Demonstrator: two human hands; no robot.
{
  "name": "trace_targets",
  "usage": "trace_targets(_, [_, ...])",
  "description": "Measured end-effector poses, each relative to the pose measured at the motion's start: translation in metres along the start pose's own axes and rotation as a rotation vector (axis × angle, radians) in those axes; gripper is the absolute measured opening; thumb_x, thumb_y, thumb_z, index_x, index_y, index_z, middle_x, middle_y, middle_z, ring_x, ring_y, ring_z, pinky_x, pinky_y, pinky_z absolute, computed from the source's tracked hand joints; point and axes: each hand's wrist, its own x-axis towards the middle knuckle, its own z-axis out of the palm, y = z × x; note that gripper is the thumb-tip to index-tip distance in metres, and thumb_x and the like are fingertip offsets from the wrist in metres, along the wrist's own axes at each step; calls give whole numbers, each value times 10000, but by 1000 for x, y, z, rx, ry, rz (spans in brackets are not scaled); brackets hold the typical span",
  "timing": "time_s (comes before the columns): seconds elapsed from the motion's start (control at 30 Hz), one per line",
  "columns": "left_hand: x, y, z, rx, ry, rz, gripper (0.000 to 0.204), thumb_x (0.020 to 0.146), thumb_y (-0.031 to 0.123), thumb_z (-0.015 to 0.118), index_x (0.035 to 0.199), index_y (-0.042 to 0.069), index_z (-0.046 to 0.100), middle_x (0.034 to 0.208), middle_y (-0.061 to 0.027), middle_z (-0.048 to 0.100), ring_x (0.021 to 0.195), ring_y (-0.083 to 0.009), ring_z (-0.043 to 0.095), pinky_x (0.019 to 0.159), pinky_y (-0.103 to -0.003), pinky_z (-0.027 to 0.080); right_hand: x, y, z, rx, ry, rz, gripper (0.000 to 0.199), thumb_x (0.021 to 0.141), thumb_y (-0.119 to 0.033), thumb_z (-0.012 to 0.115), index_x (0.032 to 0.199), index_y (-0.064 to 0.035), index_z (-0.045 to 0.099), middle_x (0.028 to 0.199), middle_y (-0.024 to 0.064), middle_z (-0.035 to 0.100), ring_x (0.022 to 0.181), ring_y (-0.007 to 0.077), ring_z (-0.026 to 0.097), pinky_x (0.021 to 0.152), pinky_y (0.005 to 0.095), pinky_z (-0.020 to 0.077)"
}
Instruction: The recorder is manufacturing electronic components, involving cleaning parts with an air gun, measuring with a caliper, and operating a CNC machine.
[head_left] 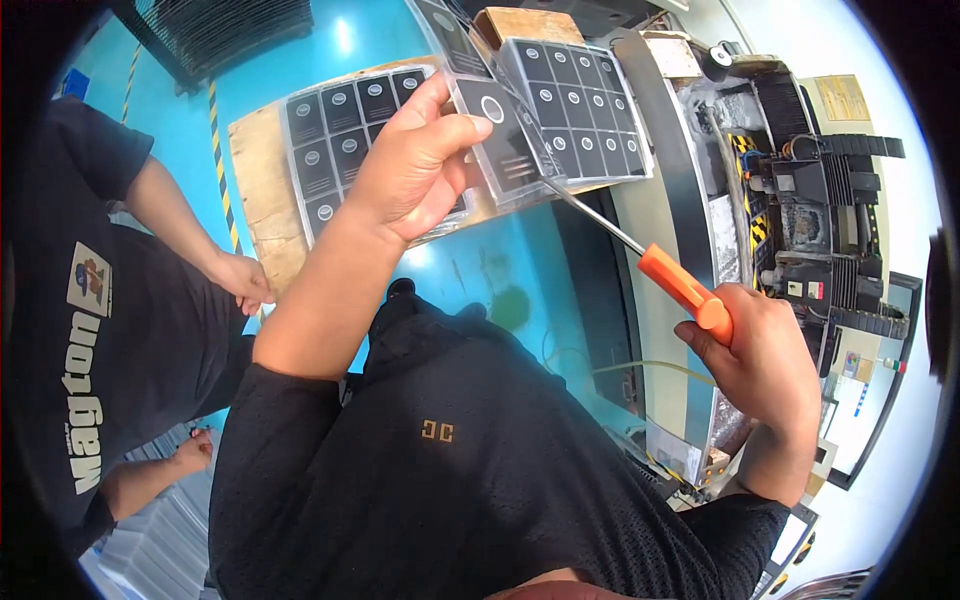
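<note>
My left hand [415,165] is closed on a clear plastic strip with black printed panels [500,140], thumb on its face, lifted over the wooden table. In my right hand [765,350] is an orange air blow gun [685,290] with a long, thin metal nozzle. The nozzle points up and left to the strip's right edge; whether its tip touches cannot be told. Under and beside my left hand lies a clear sheet of black panels [310,130], partly hidden by the hand. Another such sheet [575,105] lies to the right.
A co-worker stands at the left, one hand [240,282] by the wooden table [262,185] corner, above stacked clear sheets [160,540]. A machine [800,220] with cable chains stands right. A pale hose [650,366] runs toward my right hand. A dark rack [215,35] stands far left.
</note>
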Motion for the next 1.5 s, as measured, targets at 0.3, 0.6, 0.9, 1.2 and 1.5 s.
trace_targets(0.3, [-4, 2, -10, 8, -43, 36, 541, 837, -49, 531, 1359, 38, 417, 1193, -90, 596, 1069, -198, 609, 950, -412, 514, -2, -2, 7, 5, 33, -28, 276, 778, -197, 764, 781, 4, 575, 706, 201, 592, 663, 408, 590, 591, 439, 456])
trace_targets(0.6, [-1, -2, -36, -159, -213, -32, 603, 792, -49, 516, 1379, 15, 398, 1237, -143, 578, 1137, -259, 603, 991, -436, 502, -10, -4, 11, -19, 56, -84, 247, 767, -169, 765, 794, 2, 589, 721, 196, 600, 666, 400, 598, 588, 433, 463])
trace_targets(0.9, [5, -5, -39, -178, -233, -64, 618, 782, -27, 534, 1383, 9, 392, 1246, -151, 572, 1154, -268, 594, 1002, -454, 494, -12, -4, 10, -36, 34, -77, 225, 775, -163, 753, 818, -2, 601, 744, 196, 606, 674, 398, 599, 593, 426, 467])
trace_targets(1.2, [-1, 6, -20, -182, -213, -76, 547, 820, 23, 558, 1350, 27, 424, 1232, -132, 603, 1138, -263, 612, 995, -464, 497, 18, 28, 66, 694, 466, -73, 288, 861, -194, 708, 1051, -16, 585, 710, 4, 541, 594, 171, 569, 560, 326, 472])
trace_targets(1.5, [-13, 1, -4, -178, -145, -88, 463, 864, 29, 517, 1322, 26, 452, 1219, -115, 618, 1130, -239, 615, 991, -433, 499, 70, -24, 86, 1059, 311, 9, 458, 845, -179, 727, 1196, 40, 532, 911, 87, 658, 681, 114, 592, 622, 241, 488])
